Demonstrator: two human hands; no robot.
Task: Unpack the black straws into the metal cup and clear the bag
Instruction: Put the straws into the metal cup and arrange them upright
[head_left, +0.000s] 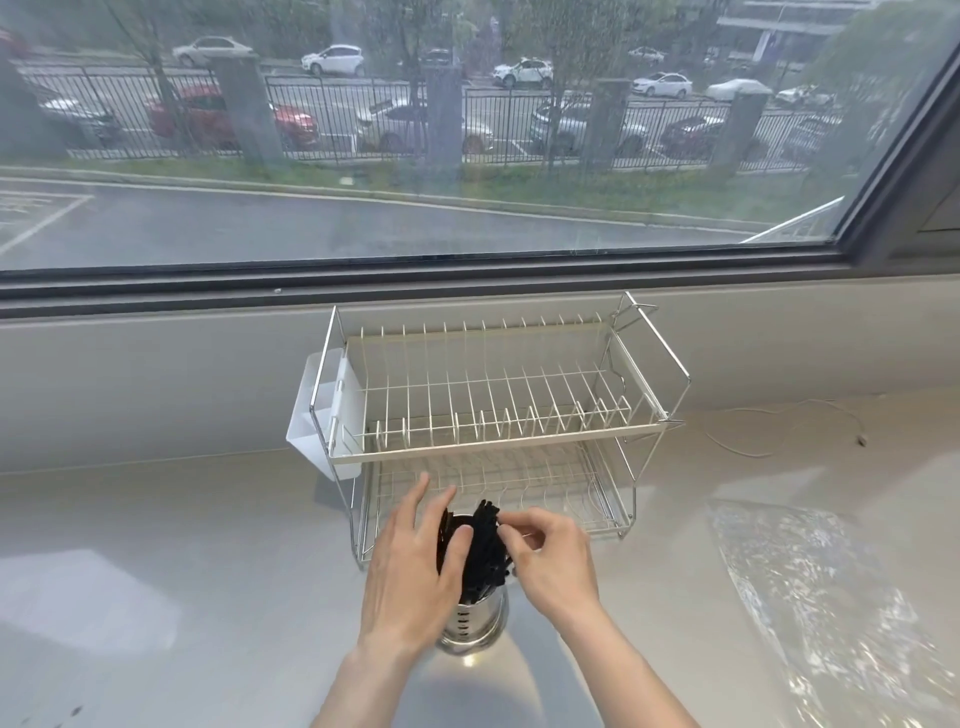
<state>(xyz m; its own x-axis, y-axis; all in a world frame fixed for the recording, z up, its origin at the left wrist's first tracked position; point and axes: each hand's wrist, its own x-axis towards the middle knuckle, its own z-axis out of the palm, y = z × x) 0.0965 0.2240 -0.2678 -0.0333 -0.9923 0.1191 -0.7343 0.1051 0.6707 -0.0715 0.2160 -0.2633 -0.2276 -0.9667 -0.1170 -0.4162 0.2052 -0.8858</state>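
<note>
1. Left hand lies against the left side of the metal cup, fingers spread and loose, thumb hooked over the rim against the straws; it steadies rather than pinches
2. Metal cup stands upright on the tabletop, just in front of the wire dish rack, its perforated wall showing below the hands
3. Black straws are bunched inside the cup, leaning a little, their tops poking above the rim between the two hands
4. Right hand has thumb and forefinger drawn together at the top of the bundle, pinching a straw end or something thin there; which one I cannot tell
5. Clear plastic bag lies flat and crumpled on the tabletop, well apart to the right, and looks empty
6. Judgement: the unpacking looks nearly done, and the step in hand is settling the straws in the cup
7. Next move likely calls for letting go once the bundle stands steady, then reaching right to gather the slippery bag and clear it off
</note>
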